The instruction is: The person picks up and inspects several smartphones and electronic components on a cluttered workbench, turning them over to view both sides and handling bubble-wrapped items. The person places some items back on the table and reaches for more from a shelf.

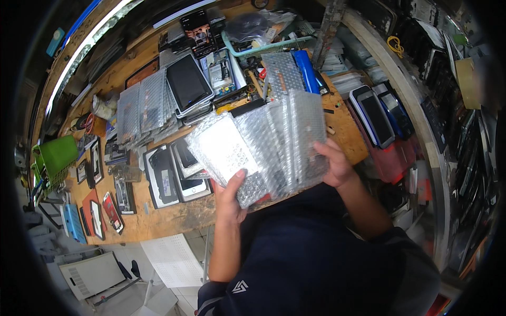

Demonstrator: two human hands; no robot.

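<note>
Both hands — left hand (230, 197), right hand (334, 164) — clasp a fanned stack of bubble-wrap sleeves (263, 150).

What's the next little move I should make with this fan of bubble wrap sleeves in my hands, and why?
Probably slide the left thumb to push the front sleeve aside. The bubble-wrap sleeves are fanned out and overlapping between the left hand and right hand, so only the front one shows its full face; the rest are mostly covered.
</note>
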